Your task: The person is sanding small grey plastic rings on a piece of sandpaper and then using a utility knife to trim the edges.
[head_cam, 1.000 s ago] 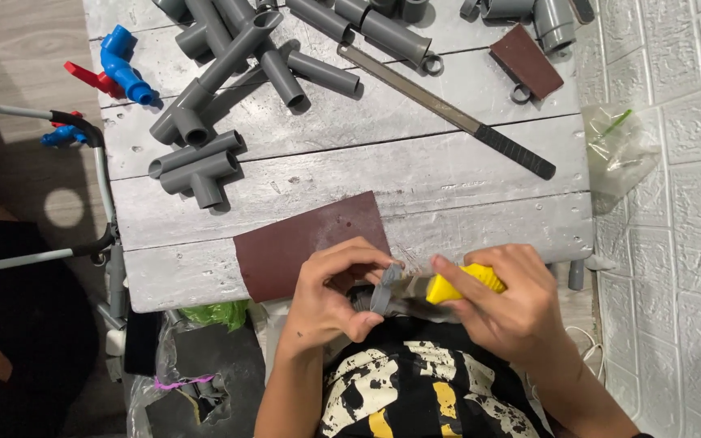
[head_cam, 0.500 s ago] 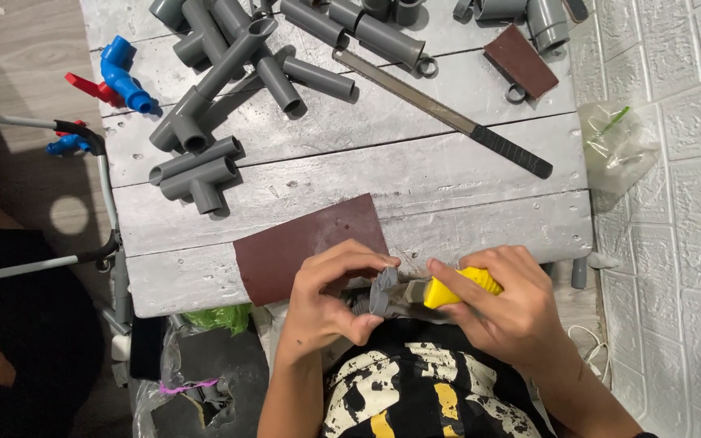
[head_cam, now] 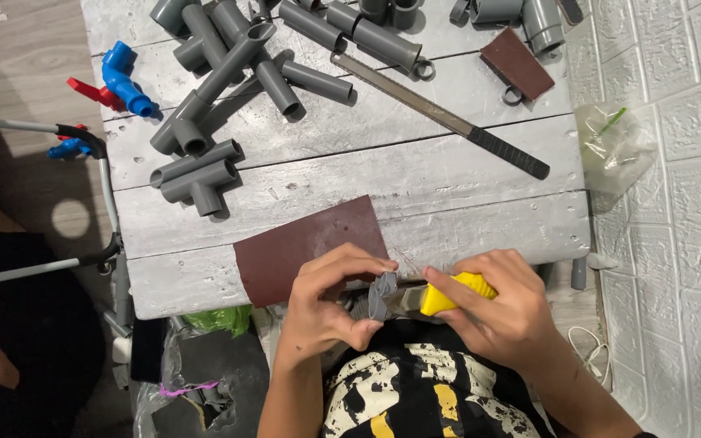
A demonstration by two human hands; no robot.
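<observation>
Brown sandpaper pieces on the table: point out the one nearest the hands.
The large brown sandpaper sheet at the table's near edge, touching the left hand; the small brown piece lies far off.

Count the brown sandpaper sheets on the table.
2: a large sandpaper sheet at the near table edge beside the left hand, and a small sandpaper piece at the far right. Others may lie outside the picture.

Things hiding from the camera

The left hand is covering most of the small grey pipe piece. The right hand is hiding much of the yellow knife. Top pipes are getting cut off.
</observation>
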